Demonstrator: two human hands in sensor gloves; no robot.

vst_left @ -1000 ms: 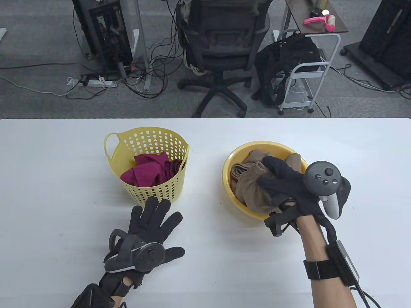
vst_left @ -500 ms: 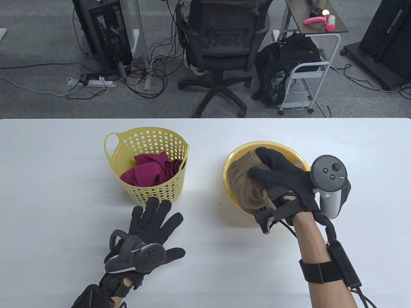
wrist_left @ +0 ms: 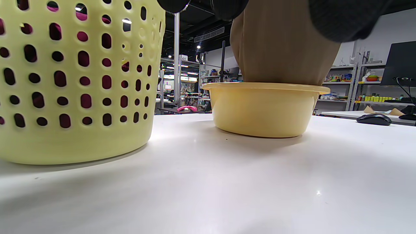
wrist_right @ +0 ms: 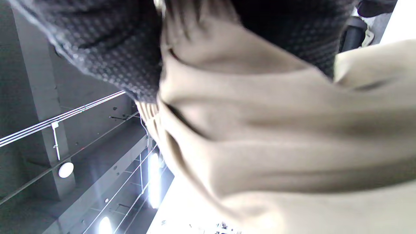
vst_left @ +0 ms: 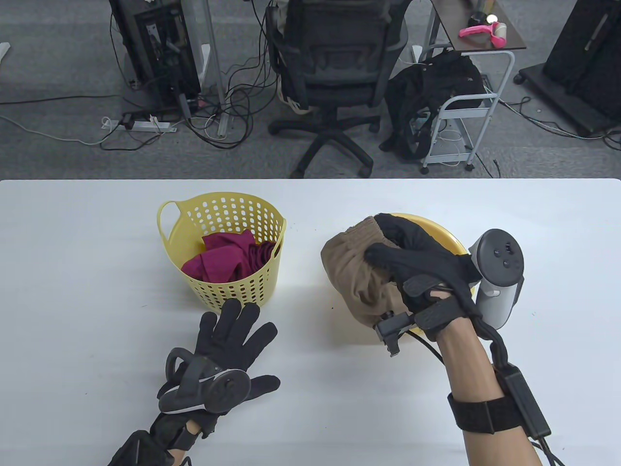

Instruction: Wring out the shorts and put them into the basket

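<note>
Table view: tan shorts bunched in the right hand, right of centre in the frame, over the yellow basin. Left wrist view shows the cloth's lower end at or just inside the basin rim; whether it touches the bottom is hidden. Bundle's long axis runs from the waistband at upper left of the fist down toward lower centre, hanging left of and below the grip. Right grip: fingers curled over the top of the bundle, thumb under, clamped on the fabric; right wrist view confirms cloth packed against the glove. Left hand lies flat on the surface at lower left, fingers spread and straight, holding nothing, fingertips just beside the near wall of the perforated basket. Basket sits left of the basin, apart from it, magenta cloth already inside. Judgement: wringing needs a second grip; the free end faces the left hand.
</note>
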